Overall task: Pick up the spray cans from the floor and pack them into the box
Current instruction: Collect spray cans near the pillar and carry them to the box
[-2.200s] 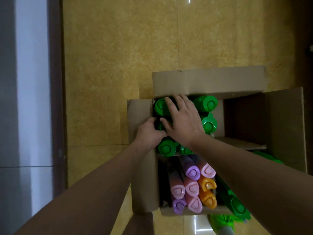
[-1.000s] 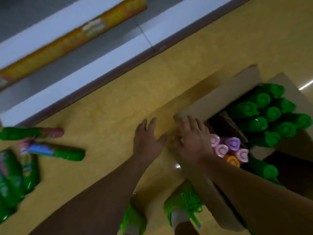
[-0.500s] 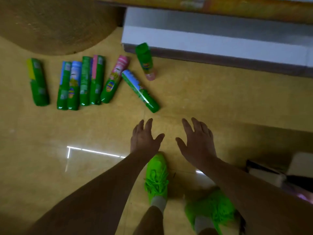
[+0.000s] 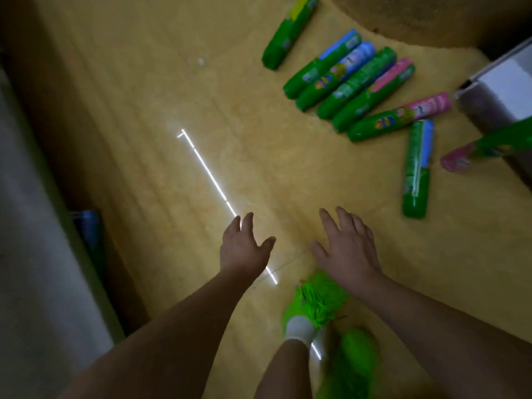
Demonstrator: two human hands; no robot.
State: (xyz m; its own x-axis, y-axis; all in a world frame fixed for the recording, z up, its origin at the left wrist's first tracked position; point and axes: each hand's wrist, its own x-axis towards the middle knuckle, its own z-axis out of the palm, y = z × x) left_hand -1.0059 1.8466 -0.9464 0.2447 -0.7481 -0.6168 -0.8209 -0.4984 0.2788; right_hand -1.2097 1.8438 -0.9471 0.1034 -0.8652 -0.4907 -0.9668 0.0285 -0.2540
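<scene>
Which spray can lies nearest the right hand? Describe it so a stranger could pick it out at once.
Start from the row of spray cans lying side by side on the yellow floor, upper right. Below that row, toward the right hand, one green can with a blue stripe lies by itself. Unlike the slanted row, it points almost straight up the picture and touches no neighbour.

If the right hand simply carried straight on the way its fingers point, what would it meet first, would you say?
The right hand points up and slightly left, over bare floor; probably nothing first. The cans lie off to its right, though depth is unclear.
</scene>
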